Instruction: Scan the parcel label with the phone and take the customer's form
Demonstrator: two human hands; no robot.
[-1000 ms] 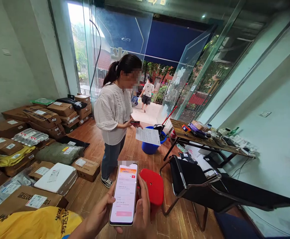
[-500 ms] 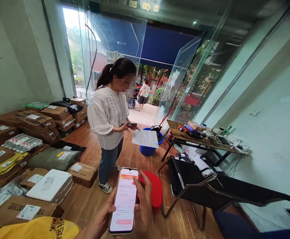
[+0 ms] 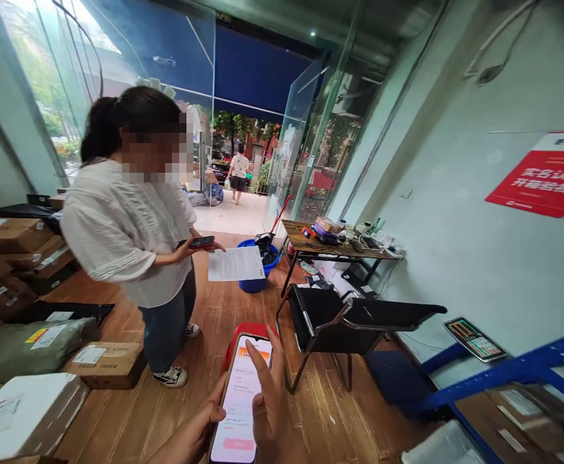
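Note:
My left hand (image 3: 192,437) grips a smartphone (image 3: 241,406) low in the middle of the view; its screen is lit with a pink and white page. My right hand (image 3: 268,406) lies along the phone's right side, with its index finger stretched over the upper screen. A person in a white blouse (image 3: 127,225) stands just ahead on the left, holding a dark phone (image 3: 201,242) and a printed sheet (image 3: 236,263).
Cardboard parcels (image 3: 102,362) and bags lie on the wooden floor at left. A red stool (image 3: 247,330), a black chair (image 3: 330,322), a blue bucket (image 3: 257,267) and a cluttered table (image 3: 334,248) stand ahead. Blue shelving (image 3: 518,374) is at right. Another person walks outside.
My view has swung to the right and moved closer to the person in white. My right index finger has moved up over the screen. The blue shelving and a red wall sign came into view.

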